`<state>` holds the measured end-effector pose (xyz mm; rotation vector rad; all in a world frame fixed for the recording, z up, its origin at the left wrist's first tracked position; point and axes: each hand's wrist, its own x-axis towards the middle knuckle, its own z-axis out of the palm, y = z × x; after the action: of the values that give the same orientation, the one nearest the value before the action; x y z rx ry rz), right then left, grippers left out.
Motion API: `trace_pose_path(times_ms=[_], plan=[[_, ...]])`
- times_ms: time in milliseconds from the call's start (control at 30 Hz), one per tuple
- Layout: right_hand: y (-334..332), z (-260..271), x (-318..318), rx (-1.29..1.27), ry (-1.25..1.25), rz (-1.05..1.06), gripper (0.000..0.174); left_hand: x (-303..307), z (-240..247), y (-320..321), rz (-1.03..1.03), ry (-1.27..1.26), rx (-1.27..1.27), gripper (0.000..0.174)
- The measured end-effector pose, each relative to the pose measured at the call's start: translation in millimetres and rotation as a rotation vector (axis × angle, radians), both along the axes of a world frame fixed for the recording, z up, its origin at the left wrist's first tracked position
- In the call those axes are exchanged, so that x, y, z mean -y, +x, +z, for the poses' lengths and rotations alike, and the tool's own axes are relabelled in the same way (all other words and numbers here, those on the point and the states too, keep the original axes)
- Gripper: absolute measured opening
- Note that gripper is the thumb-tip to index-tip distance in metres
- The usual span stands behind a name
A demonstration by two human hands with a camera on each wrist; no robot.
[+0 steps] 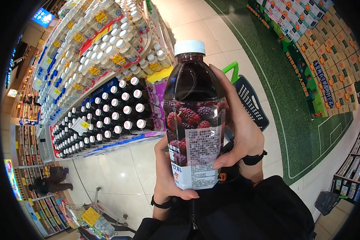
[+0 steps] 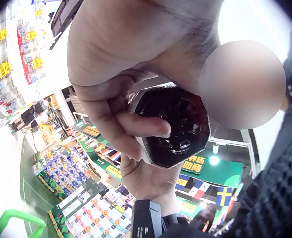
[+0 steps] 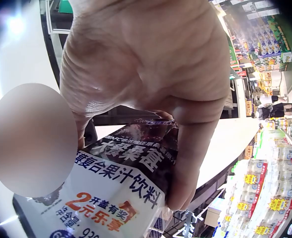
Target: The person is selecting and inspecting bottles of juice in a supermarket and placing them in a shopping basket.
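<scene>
A large bottle of dark juice [image 1: 194, 116] with a white cap and a berry label stands upright before the chest in the head view. The right hand [image 1: 242, 132] grips its right side, thumb across the printed label. Low on the left side, the left hand [image 1: 168, 176] holds it, thumb by the base. In the left wrist view the bottle's dark base [image 2: 178, 129] shows, with fingers of the left hand [image 2: 131, 74] curled against it. The right wrist view shows the right hand [image 3: 151, 69] around the bottle's white and dark label [image 3: 106, 183].
Rows of dark bottles with white caps [image 1: 108, 112] fill a display at the left, below shelves of pale jars [image 1: 104, 48]. A dark basket with a green handle [image 1: 250, 102] is behind the right hand. Stacked cartons [image 1: 332, 60] stand at the right, and a wire cart [image 1: 96, 220] lower left.
</scene>
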<state>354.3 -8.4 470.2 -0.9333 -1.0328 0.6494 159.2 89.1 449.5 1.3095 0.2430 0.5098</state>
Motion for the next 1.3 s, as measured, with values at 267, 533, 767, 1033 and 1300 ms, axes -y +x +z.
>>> trace_pose_path(times_ms=[267, 533, 767, 1033, 1300], plan=[[-0.2, 0.4, 1.3, 0.019, -0.01, -0.009, 0.145, 2.4, 2.6, 0.1, 0.021, -0.016, -0.013, 0.136], [-0.1, -0.4, 2.2, 0.017, -0.016, -0.01, 0.145, 2.9, 1.6, 0.8, 0.023, -0.008, -0.017, 0.135], [-1.0, 0.4, 1.8, -0.013, -0.011, 0.003, 0.145, 3.2, 2.0, 0.4, 0.034, -0.006, -0.021, 0.135], [-1.4, 0.5, 3.0, -0.02, -0.022, 0.006, 0.146, 2.7, 1.5, 0.0, 0.022, 0.008, -0.021, 0.134], [-2.2, 0.4, 4.1, -0.022, -0.026, -0.005, 0.146, 4.8, 5.3, 0.1, 0.036, -0.004, -0.04, 0.134]])
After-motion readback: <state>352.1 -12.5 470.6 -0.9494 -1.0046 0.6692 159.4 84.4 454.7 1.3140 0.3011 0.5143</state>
